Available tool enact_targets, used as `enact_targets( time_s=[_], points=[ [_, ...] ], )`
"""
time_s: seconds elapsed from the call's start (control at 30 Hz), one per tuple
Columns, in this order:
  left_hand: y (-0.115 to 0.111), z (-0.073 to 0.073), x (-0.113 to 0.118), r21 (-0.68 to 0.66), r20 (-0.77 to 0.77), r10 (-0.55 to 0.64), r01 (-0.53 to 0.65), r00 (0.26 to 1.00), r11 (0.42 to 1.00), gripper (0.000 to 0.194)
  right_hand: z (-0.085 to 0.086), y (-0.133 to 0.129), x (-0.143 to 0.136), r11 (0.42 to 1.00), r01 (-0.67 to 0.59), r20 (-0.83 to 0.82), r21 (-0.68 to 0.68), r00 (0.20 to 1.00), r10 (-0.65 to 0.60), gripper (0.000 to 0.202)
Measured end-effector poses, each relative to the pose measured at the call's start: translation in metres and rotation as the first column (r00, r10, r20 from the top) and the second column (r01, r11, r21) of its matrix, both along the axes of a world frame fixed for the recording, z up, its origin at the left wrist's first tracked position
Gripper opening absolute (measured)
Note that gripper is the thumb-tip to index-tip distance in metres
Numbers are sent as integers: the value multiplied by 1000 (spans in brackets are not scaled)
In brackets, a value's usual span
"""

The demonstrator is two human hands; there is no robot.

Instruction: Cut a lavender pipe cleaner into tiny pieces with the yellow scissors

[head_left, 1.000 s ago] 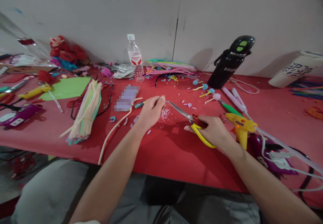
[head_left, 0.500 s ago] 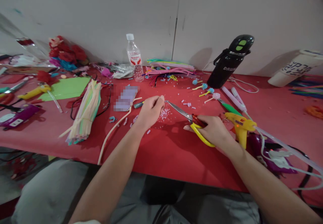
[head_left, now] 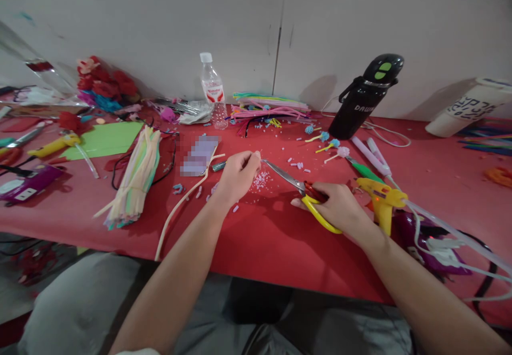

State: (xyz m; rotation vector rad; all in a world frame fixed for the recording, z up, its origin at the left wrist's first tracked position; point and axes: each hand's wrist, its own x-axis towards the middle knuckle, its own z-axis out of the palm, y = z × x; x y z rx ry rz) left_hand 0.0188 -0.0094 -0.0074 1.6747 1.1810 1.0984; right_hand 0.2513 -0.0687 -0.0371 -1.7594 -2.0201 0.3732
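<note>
My right hand (head_left: 340, 206) is closed on the handles of a pair of scissors (head_left: 285, 175) with red and yellow grips. The blades point left, and their tips reach close to the fingers of my left hand (head_left: 242, 175). Those left fingers are pinched together; what they hold is too small to make out. Under the blade tips lies a scatter of tiny pink clippings (head_left: 262, 180) on the red tabletop (head_left: 256, 243). Short pink pieces (head_left: 296, 165) lie to the right of them. A pale pipe cleaner (head_left: 176, 211) runs along the table left of my left forearm.
A bundle of pipe cleaners (head_left: 134, 184) and a phone (head_left: 200, 155) lie on the left. A yellow glue gun (head_left: 382, 200) stands beside my right hand, near a purple power strip (head_left: 432, 248). Behind are a clear bottle (head_left: 214, 91), a black flask (head_left: 362, 102) and a white cup (head_left: 466, 110).
Almost nothing differs. Both hands and the scissors stay in nearly the same place, and the blades look about as closed as before.
</note>
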Motion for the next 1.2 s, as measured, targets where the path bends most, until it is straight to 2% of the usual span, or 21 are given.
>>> enact_targets(
  time_s=[0.4,0.73,1.2],
  points=[
    [0,-1,-1,4,-8,1,-1,1000,1000,41,-5,2,2,1000,-14,-10,16,1000,14,51],
    [3,-4,-1,-6,39,-32,33,999,999,40,2,-1,-1,1000,4,-23,25,1000,-4,52],
    [2,-3,-2,34,6,-51,51,999,998,37,-2,1,2,1000,-7,-32,1,999,7,55]
  ],
)
